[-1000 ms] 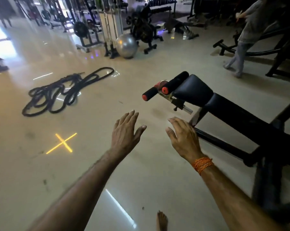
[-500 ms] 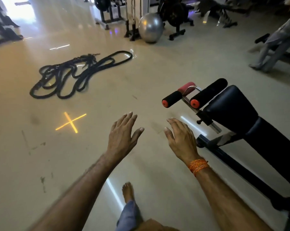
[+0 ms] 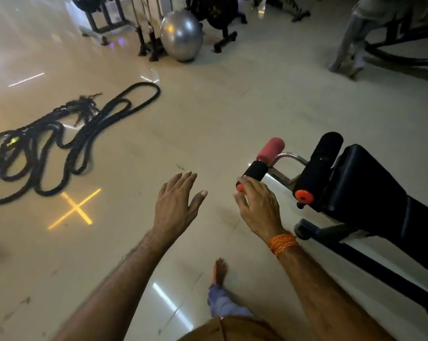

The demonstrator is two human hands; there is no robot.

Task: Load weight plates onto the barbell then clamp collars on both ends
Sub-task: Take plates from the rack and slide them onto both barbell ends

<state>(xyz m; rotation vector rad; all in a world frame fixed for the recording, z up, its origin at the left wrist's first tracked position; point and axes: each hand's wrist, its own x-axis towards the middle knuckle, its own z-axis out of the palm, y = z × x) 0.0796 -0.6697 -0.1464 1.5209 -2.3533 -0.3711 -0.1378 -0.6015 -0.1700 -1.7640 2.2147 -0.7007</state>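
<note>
No barbell, weight plate or collar can be made out for certain; dark racks with round black shapes stand far off at the top. My left hand is stretched out palm down over the floor, fingers apart and holding nothing. My right hand, with an orange thread on the wrist, hovers in front of the black foam roller of a bench, fingers spread and empty. Whether it touches the roller I cannot tell.
A black padded bench with foam rollers fills the right side. Coiled black battle rope lies on the floor at left, near a yellow cross mark. A silver exercise ball and a person's legs are at the top. My bare foot steps forward.
The view has moved forward and tilted down, so the bench, rope and ball are closer. My right hand has come up beside the bench's foam roller. My foot has stepped ahead.
</note>
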